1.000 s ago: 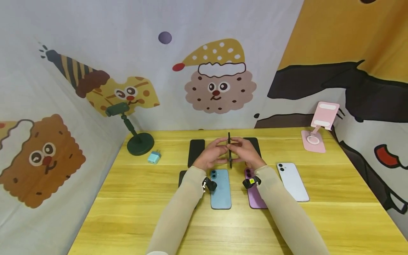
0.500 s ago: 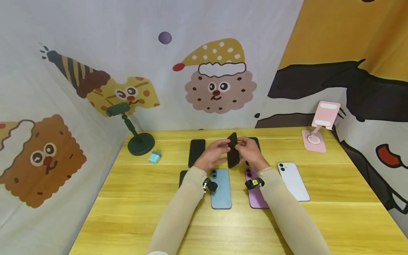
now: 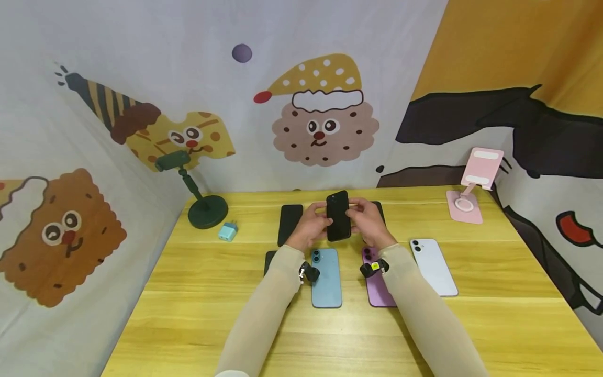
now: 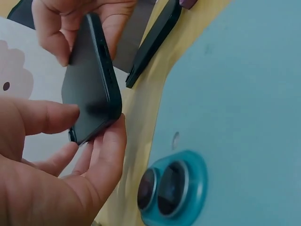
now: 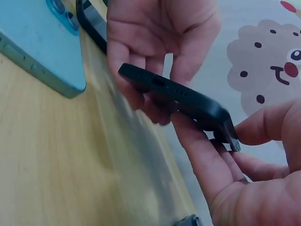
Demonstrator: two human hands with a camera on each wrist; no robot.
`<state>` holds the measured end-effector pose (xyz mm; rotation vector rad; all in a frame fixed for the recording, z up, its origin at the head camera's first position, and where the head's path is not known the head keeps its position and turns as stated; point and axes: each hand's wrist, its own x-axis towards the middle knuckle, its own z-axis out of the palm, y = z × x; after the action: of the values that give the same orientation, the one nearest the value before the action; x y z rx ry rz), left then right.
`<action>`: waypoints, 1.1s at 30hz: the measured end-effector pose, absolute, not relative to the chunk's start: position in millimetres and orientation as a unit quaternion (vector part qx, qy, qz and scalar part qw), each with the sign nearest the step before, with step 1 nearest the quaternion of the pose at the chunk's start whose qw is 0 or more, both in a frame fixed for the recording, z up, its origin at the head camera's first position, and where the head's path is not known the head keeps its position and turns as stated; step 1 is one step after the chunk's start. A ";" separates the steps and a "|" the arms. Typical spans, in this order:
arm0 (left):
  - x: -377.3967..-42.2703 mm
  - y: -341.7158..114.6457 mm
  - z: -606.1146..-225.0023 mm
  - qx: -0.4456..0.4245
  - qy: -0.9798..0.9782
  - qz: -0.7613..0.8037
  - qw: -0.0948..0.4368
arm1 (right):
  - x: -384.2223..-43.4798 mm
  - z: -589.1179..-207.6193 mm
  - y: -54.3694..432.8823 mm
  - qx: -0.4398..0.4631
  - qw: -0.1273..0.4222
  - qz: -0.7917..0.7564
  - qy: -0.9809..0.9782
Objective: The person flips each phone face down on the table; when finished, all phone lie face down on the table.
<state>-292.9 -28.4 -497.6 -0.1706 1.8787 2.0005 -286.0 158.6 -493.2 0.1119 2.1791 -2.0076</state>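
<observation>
Cartoon-printed fabric walls point(image 3: 141, 78) enclose a yellow wooden table point(image 3: 188, 324) on three sides. At the left rear stands a dark green phone stand point(image 3: 195, 201), with a small light-blue charger plug point(image 3: 228, 231) just beside its base. At the right rear stands a pink phone stand point(image 3: 471, 191). Lying flat on the table: a white phone point(image 3: 433, 268) on the right, a purple phone point(image 3: 377, 288) partly under the right forearm, a blue phone point(image 3: 326, 277) back side up between the forearms, and a black phone point(image 3: 289, 222) further back on the left. Both forearms wear beige sleeves.

Above the middle of the table, clear of its surface, a black phone point(image 3: 338, 215) is held upright, tilted slightly, with its camera end uppermost. Left hand point(image 3: 312, 228): fingers curled round the phone's left edge, thumb on its face. Right hand point(image 3: 369, 222): fingers pinching the right edge. The hands sit on opposite sides of the phone.
</observation>
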 end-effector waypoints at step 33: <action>-292.5 -25.1 -499.1 -0.053 0.844 0.524 0.101 | -299.6 -508.8 165.5 0.030 0.122 -0.521 0.844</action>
<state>-292.5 -25.1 -499.1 -0.1577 2.4933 1.5493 -299.6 165.5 -508.8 0.0885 2.4634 -1.5213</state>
